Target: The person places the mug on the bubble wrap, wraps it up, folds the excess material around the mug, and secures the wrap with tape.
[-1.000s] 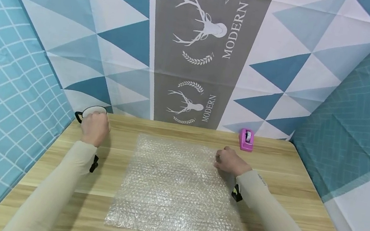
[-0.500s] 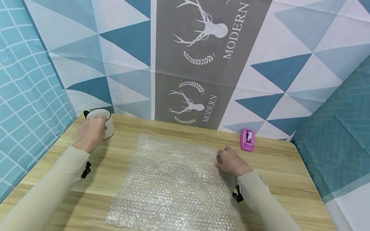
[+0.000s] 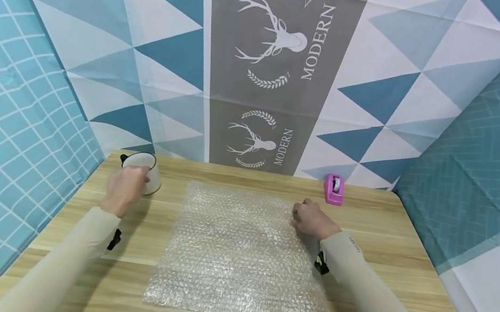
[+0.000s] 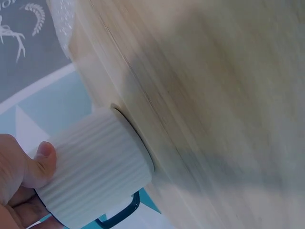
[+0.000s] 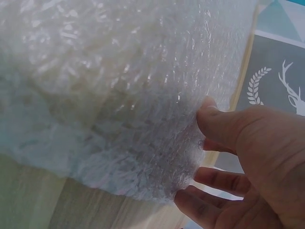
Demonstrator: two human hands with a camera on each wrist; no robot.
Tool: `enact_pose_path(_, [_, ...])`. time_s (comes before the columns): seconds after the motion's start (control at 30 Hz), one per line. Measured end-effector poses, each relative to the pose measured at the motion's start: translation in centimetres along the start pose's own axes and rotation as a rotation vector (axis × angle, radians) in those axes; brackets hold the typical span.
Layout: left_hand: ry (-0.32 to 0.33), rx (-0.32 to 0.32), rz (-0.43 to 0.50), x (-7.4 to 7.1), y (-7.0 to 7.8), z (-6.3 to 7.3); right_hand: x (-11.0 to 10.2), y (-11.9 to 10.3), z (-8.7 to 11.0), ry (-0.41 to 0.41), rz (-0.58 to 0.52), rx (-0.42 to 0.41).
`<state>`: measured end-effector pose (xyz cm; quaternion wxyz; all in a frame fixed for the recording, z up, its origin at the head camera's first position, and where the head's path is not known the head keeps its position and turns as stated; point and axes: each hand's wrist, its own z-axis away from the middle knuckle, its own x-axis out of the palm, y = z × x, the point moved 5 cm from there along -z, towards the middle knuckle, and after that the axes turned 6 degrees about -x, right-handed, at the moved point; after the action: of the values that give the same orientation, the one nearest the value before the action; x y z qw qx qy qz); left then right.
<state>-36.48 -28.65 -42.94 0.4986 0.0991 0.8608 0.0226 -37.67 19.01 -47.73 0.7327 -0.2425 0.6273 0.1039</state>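
Note:
At the table's back left, my left hand [image 3: 125, 188] grips the rim of a white mug [image 3: 154, 179]. The left wrist view shows the mug's ribbed wall [image 4: 95, 164], its black handle below, and my thumb [image 4: 44, 160] against the outside near the rim. The base is at the tabletop; whether it touches, I cannot tell. A clear sheet of bubble wrap [image 3: 239, 262] lies flat in the middle. Its far right corner is held by my right hand [image 3: 311, 219], thumb on top [image 5: 214, 121] and other fingers at the edge.
A pink tape dispenser [image 3: 334, 189] stands at the back right of the wooden table [image 3: 393, 237]. Patterned cloth [image 3: 268, 34] hangs behind the table, with blue-green cloths on both sides.
My left hand has brought the mug from the back left corner toward me and to the right, nearer the bubble wrap. My right hand has stayed at the sheet's corner.

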Motion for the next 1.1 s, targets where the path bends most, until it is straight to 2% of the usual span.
enact_pose_path(0.2, [0.005,0.048,-0.043,0.1,1.9,0.2,0.2,0.0,0.1,0.008,-0.005,0.009])
enact_pose_path(0.63, [0.108,0.218,-0.043,-1.1,7.3,0.6,0.0,-0.5,0.5,0.028,0.005,0.011])
enact_pose_path(0.93, [0.066,0.309,-0.02,-2.1,11.2,1.6,-0.1,-0.7,0.4,0.041,0.01,-0.001])
enact_pose_path(1.1, [0.078,0.364,-0.019,-2.5,13.3,2.3,-0.1,-0.7,0.4,0.035,0.001,0.002])
